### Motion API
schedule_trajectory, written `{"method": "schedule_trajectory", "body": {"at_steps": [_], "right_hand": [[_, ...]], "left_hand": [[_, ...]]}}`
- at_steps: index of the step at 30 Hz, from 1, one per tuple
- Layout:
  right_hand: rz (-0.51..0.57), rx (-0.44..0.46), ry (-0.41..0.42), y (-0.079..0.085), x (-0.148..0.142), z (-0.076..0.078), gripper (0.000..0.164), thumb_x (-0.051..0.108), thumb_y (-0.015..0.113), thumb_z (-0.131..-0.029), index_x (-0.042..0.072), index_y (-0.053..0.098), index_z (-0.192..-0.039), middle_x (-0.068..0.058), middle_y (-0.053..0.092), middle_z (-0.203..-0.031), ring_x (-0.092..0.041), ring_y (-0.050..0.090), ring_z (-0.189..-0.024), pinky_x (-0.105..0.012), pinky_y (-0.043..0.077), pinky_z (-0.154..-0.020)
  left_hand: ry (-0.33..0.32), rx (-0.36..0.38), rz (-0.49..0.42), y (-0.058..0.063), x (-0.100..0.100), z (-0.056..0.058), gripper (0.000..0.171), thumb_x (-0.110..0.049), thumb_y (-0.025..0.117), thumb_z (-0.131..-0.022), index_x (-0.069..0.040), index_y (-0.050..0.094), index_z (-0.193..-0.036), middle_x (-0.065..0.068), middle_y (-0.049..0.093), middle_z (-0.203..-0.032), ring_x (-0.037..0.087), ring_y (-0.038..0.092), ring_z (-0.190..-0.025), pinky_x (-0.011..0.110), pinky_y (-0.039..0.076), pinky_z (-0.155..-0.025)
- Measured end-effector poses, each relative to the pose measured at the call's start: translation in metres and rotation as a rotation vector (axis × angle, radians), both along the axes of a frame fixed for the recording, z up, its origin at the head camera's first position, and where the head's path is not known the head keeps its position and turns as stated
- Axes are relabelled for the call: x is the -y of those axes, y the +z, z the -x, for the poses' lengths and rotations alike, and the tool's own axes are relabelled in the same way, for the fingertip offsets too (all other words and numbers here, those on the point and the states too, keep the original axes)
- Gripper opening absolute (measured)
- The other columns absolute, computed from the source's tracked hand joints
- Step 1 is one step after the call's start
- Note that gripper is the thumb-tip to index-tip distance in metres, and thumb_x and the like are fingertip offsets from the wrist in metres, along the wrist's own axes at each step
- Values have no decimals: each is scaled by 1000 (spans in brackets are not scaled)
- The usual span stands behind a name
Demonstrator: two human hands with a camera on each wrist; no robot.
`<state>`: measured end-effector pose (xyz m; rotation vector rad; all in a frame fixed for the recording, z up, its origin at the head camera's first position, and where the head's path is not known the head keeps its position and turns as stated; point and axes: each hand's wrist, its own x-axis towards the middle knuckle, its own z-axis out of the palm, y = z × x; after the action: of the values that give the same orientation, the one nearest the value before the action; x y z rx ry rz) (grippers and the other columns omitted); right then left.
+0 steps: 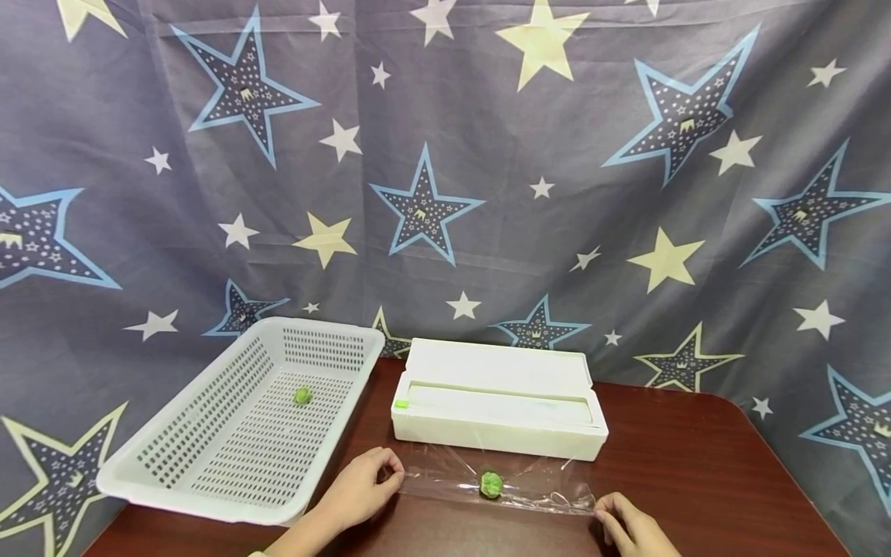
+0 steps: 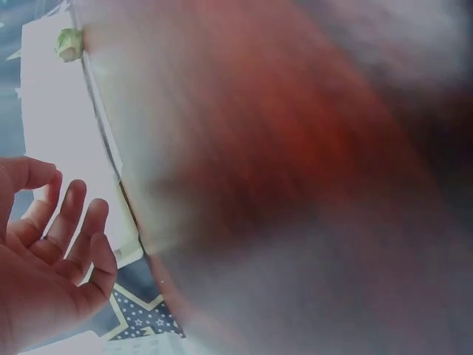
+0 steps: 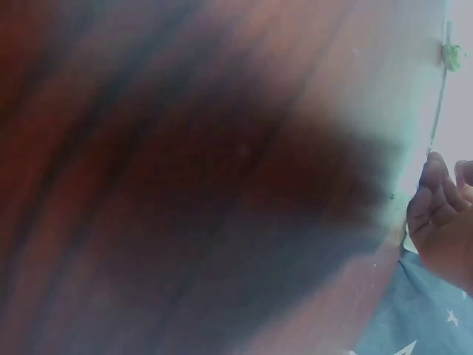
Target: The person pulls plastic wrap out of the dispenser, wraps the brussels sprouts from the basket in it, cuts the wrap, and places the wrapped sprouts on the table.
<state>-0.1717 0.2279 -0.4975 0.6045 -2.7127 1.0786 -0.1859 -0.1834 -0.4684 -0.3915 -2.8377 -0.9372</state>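
A sheet of clear plastic wrap [image 1: 445,473] stretches across the table in front of the white wrap dispenser box. On it sits a small, round green vegetable [image 1: 490,485] with a lobed surface, also in both wrist views. My left hand [image 1: 365,487] pinches the sheet's left edge between thumb and forefinger; in the left wrist view the other fingers of that hand [image 2: 63,244] are spread and loosely bent. At the sheet's near right corner, my right hand [image 1: 629,526] pinches the film between thumb and fingertips.
Behind the sheet stands the white dispenser box [image 1: 497,441], lid raised, with a small green piece at its left end. A white perforated basket [image 1: 341,425] at the left holds another green vegetable [image 1: 302,395]. A star-patterned curtain [image 1: 487,255] hangs behind the dark red table [image 1: 696,464].
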Motion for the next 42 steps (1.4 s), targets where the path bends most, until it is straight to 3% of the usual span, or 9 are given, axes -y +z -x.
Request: {"method": "schedule_trajectory", "body": {"at_steps": [7, 14, 18, 28, 42], "right_hand": [[37, -14, -18, 8, 4, 8, 7, 10, 51, -95, 10, 51, -88, 14, 46, -60, 7, 42, -55, -19, 36, -53], [42, 167, -154, 15, 9, 17, 8, 15, 52, -95, 9, 53, -89, 6, 48, -61, 2, 43, -55, -20, 37, -57], [50, 186, -209, 14, 11, 21, 8, 15, 53, -95, 10, 54, -89, 4, 48, -60, 0, 43, -54, -20, 37, -57], [52, 89, -242, 8, 17, 33, 5, 10, 57, -92, 10, 56, -86, 6, 47, -57, 1, 42, -51, -20, 38, -56], [-55, 187, -274, 8, 20, 43, 5, 13, 58, -91, 10, 60, -87, 4, 48, -54, -4, 43, -47, -21, 36, -53]], "left_hand": [[63, -18, 32, 5, -3, 6, 9, -21, 61, -84, -24, 58, -76, -14, 50, -73, -4, 44, -64, 18, 39, -58], [106, -2, 50, 7, -12, 17, 9, -19, 60, -83, -22, 57, -75, -12, 52, -70, 0, 45, -61, 20, 37, -55], [125, 1, 62, 5, -16, 21, 9, -18, 60, -81, -21, 57, -74, -12, 51, -67, 3, 45, -58, 22, 36, -53], [187, 36, 85, 0, -18, 25, 7, -16, 60, -78, -19, 56, -72, -9, 50, -61, 7, 44, -55, 26, 35, -50], [225, 84, 144, 0, -21, 31, 12, -14, 60, -75, -18, 53, -65, -7, 49, -58, 9, 45, -54, 28, 35, -49]]}}
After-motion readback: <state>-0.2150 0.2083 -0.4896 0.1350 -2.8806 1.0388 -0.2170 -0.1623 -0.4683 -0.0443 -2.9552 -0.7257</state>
